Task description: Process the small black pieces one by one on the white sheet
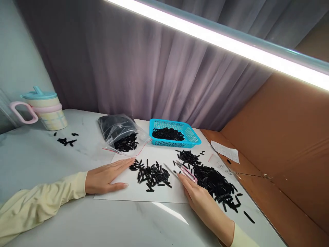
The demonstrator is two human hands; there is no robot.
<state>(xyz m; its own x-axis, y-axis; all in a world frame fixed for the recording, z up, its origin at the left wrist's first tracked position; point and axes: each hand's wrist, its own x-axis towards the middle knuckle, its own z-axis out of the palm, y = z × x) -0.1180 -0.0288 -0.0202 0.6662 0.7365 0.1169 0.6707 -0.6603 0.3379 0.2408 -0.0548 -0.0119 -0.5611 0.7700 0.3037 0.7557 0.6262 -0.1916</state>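
Observation:
My left hand (109, 176) lies flat on a white sheet (115, 192), fingers stretched out and thumb apart, with nothing in it. Its fingertips reach the edge of a spread of small black elongated pieces (154, 175). On the other side of that spread, my right hand (199, 197) is closed around slim silver tweezers (171, 169), whose tip points at the pieces. Pink-handled scissors (189, 172) lie just beyond the right hand's fingers. A larger heap of black pieces (214, 181) sits to the right of this hand.
A blue perforated basket (191, 139) holds more black pieces. Left of it, an open clear zip bag (118, 128) spills some out. A tumbler with a pink handle (51, 113) stands far left near several loose pieces (66, 141). A paper slip (224, 151) lies at the right edge.

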